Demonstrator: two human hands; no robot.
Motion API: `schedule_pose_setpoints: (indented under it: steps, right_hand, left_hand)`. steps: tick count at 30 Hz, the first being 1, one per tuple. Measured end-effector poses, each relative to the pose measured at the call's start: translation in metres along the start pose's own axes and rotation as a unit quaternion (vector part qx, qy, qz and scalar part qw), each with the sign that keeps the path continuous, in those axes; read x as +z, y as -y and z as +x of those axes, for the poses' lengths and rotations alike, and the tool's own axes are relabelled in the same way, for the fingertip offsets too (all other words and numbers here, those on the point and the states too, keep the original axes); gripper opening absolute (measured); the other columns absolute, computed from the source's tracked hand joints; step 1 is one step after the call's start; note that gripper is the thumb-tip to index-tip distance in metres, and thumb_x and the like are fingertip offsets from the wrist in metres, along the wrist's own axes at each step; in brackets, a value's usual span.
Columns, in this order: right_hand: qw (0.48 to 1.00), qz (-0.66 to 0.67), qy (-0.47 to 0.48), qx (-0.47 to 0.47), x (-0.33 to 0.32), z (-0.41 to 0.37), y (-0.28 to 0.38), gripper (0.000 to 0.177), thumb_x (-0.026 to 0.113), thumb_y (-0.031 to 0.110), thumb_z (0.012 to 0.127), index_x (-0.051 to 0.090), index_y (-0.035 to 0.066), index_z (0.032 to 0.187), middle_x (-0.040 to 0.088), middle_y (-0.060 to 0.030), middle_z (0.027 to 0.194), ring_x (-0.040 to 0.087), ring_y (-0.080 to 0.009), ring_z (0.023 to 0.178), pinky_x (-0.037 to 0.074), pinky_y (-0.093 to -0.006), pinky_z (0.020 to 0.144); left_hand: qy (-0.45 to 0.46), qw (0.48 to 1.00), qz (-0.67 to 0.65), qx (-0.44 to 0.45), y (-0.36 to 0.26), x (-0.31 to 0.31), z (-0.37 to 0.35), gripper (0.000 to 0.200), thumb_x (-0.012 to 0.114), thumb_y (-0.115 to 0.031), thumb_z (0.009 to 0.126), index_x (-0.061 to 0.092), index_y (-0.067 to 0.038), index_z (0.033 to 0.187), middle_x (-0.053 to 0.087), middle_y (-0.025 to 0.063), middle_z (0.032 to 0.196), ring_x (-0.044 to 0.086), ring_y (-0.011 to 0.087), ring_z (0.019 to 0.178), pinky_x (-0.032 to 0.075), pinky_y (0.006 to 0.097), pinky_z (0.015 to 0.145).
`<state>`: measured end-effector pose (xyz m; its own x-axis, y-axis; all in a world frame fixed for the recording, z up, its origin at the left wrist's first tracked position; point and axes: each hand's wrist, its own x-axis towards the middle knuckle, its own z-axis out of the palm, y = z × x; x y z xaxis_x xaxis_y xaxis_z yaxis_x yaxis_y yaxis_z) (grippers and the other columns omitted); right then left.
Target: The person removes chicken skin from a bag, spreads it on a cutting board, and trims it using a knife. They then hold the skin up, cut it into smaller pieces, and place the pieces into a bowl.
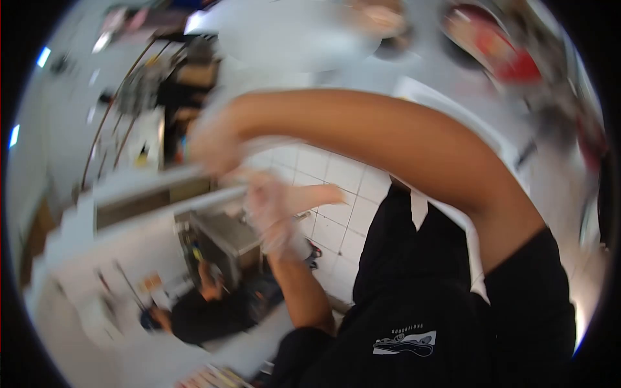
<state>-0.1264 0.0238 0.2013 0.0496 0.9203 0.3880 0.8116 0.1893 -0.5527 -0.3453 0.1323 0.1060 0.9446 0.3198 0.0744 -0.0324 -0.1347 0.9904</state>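
Note:
My left hand (268, 210) wears a clear plastic glove and is closed around a pale, elongated piece (317, 197). The piece sticks out to the right over the tiled floor, and blur hides its kind. My right arm reaches across the view from the right, and my right hand (217, 142) is just above and left of the left one. Motion smears its fingers, and it too seems to be in a clear glove. The two hands nearly meet.
White floor tiles (330, 171) show beneath my arms. A person in dark clothes (210, 313) is by a metal sink-like unit (226, 233) at the lower left. Blurred along the top are a pale work surface (284, 39) and a round dark container with red contents (485, 45).

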Motion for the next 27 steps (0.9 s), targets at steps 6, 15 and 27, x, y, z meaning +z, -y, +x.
schedule_pose_setpoints:
  steps: [6, 15, 27]
  right_hand:
    - [0.995, 0.096, 0.022, 0.03, -0.001, 0.032, 0.05, 0.014, 0.074, 0.02, 0.077, 0.072, 0.006, 0.081, 0.069, -0.0104, 0.078, 0.065, -0.0223, 0.074, 0.051, -0.041, 0.068]
    - [0.946, 0.291, 0.009, 0.141, 0.076, 0.046, 0.098, 0.04, 0.073, 0.021, 0.079, 0.072, 0.001, 0.113, 0.071, -0.0113, 0.103, 0.064, -0.0196, 0.095, 0.052, -0.0351, 0.085]
    - [0.832, 0.509, -0.073, 0.21, 0.22, 0.089, 0.219, 0.025, 0.086, 0.01, 0.085, 0.067, 0.005, 0.101, 0.065, 0.0006, 0.088, 0.059, -0.0071, 0.078, 0.046, -0.0226, 0.068]
  left_hand:
    - [-0.071, 0.997, 0.002, -0.043, -0.057, -0.014, -0.02, 0.042, 0.07, -0.025, 0.103, 0.052, -0.006, 0.136, 0.063, 0.0073, 0.12, 0.061, 0.0187, 0.114, 0.056, 0.0344, 0.093]
    - [-0.06, 0.994, -0.093, 0.007, -0.012, -0.086, -0.089, 0.013, 0.066, -0.019, 0.106, 0.059, -0.008, 0.106, 0.056, -0.0047, 0.094, 0.051, 0.0047, 0.085, 0.047, 0.0241, 0.075]
    - [0.091, 0.978, -0.184, 0.025, 0.017, -0.206, -0.189, 0.025, 0.076, -0.023, 0.099, 0.063, -0.001, 0.101, 0.062, 0.0007, 0.083, 0.058, 0.0085, 0.072, 0.048, 0.0273, 0.065]
